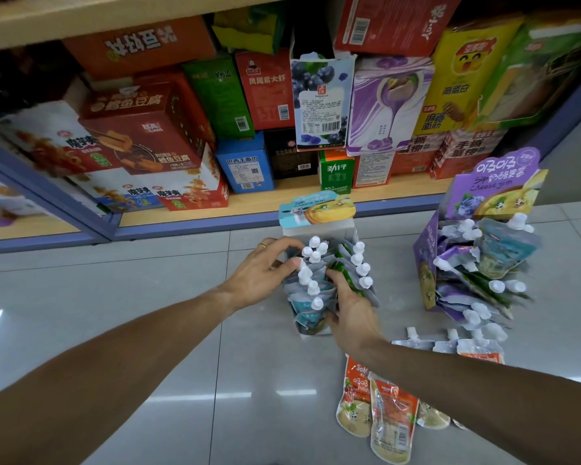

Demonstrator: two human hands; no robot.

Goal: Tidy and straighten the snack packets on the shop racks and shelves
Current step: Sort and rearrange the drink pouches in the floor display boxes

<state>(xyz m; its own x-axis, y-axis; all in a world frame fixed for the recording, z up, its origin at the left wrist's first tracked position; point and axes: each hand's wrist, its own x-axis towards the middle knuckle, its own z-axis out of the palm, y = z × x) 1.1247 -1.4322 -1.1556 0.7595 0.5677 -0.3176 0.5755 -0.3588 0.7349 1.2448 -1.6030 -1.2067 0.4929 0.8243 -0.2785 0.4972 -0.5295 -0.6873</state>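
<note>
Crouching over the tiled floor (148, 330), the person has both hands in a small white display box (319, 229) that stands just in front of the bottom shelf (383, 193). The box is packed with spouted pouches (311, 297), white caps up, bluish ones on its left side and green ones on its right. The left hand (265, 273), a gold ring (263, 246) on one finger, curls over the left rim of the box, fingers spread across the caps and thumb pressed against a pouch near the middle. The right hand (349, 310) grips the near end of the row, its fingers tucked down between the blue and green pouches and wrapped around the blue bunch. To the right, well apart, a purple display box (426, 260) stands with pouches spilling untidily out of it. Orange pouches (379, 407) lie flat on the floor just under the right forearm, and a few more lie near the purple box. Behind everything, the shelf holds stacked snack cartons (141, 129) in red, green, blue and purple, several tilted or upside down.
</note>
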